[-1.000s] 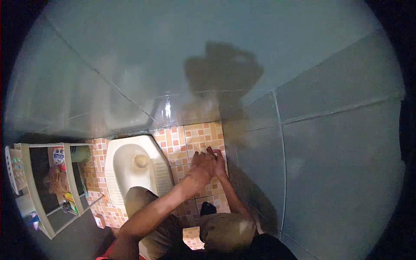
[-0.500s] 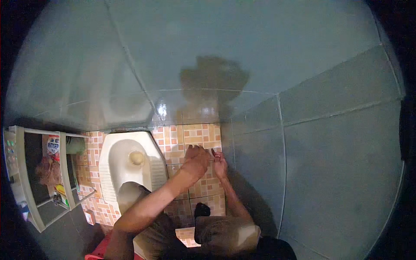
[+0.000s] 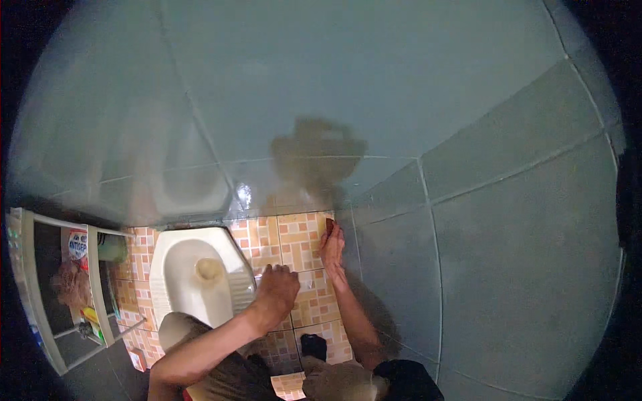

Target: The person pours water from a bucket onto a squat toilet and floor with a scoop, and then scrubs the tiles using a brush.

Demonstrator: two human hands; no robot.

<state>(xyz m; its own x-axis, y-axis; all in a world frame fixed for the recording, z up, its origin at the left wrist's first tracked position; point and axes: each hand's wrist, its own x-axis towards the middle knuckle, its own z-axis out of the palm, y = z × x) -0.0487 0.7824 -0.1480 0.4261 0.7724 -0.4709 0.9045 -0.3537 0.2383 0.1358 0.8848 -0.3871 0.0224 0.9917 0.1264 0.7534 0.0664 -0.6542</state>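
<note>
My left hand (image 3: 277, 294) is low over the patterned floor tiles, just right of the squat toilet (image 3: 239, 301). Its fingers are curled downward, and what they hold, if anything, is hidden under the hand. By the right wall, near the floor's far corner, my right hand (image 3: 332, 251) is closed around a small dark reddish-brown piece (image 3: 329, 226), whose end sticks out past the fingertips. The kind of piece cannot be made out. The cream toilet has ribbed footrests and a brownish stain in its bowl.
Grey-blue tiled walls (image 3: 508, 254) rise ahead and on the right. At the left stands a white rack (image 3: 97, 281) with a mesh scrubber (image 3: 73, 284) and packages. My dark shoe (image 3: 313, 346) rests on the floor. A small white and orange box (image 3: 137, 359) lies below the rack.
My hands were close together by the right wall and are now apart. The left has drawn back toward me and leftward; the right has turned along the wall, still gripping the dark piece.
</note>
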